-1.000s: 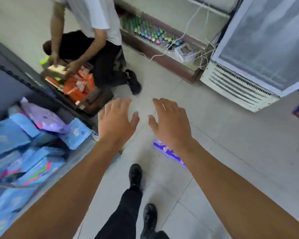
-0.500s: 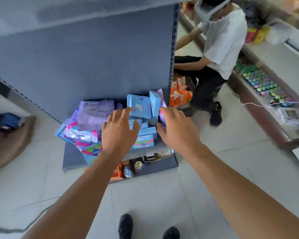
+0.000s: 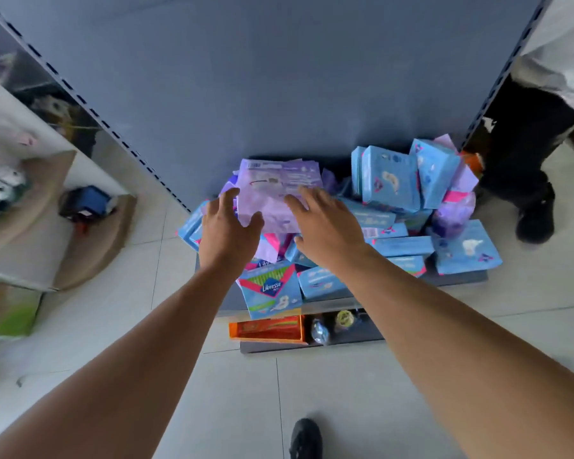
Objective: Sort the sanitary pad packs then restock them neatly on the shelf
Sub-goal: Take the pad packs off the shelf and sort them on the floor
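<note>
A jumbled heap of sanitary pad packs lies on a low grey shelf [image 3: 461, 279]. Most are light blue packs [image 3: 390, 182], and a blue Libresse pack [image 3: 269, 291] hangs over the front edge. A large lilac pack [image 3: 275, 190] lies on top of the heap. My left hand [image 3: 227, 228] and my right hand [image 3: 322, 223] reach over it with fingers spread. Both hands are at the lilac pack's near edge; I cannot tell whether they touch it. Neither hand holds anything.
The shelf's tall grey back panel [image 3: 262, 77] rises behind the heap. An orange box [image 3: 267, 329] and small bottles sit on the bottom shelf. Another person's leg and black shoe [image 3: 535, 213] stand at the right. A cardboard sheet with a blue object [image 3: 87, 203] lies left.
The view has swung from the floor onto the shelf and come closer. Both hands have moved forward from mid-air to the lilac pack on top of the heap.
</note>
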`<action>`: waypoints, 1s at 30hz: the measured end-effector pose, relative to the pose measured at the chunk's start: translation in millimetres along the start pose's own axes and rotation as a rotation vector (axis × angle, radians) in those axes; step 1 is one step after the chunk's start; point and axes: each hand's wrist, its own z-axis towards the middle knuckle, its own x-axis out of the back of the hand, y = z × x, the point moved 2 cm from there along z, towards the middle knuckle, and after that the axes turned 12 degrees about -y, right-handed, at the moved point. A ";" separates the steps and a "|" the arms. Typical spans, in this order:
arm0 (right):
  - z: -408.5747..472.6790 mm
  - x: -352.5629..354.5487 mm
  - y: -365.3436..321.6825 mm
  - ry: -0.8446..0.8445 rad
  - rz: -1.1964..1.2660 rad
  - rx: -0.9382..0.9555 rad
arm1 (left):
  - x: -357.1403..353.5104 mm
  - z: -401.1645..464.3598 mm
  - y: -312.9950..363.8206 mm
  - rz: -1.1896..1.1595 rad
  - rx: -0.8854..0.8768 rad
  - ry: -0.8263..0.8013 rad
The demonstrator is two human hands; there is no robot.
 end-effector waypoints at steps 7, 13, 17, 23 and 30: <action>58.0 -26.5 -9.6 0.120 -0.064 -0.006 | -16.6 23.4 -35.0 -0.048 -0.107 0.035; 63.9 12.1 0.5 0.442 -0.002 0.002 | 0.1 33.1 -53.2 0.015 -0.235 0.026; 53.6 60.4 10.2 0.555 0.220 0.095 | 22.5 42.9 -43.7 -0.034 -0.294 -0.005; 19.3 118.6 28.1 0.375 0.591 0.042 | 53.6 44.2 -8.3 -0.280 -0.342 -0.199; -26.9 111.1 77.5 0.422 0.917 -0.145 | 13.3 -2.3 30.7 -0.665 -0.232 -0.503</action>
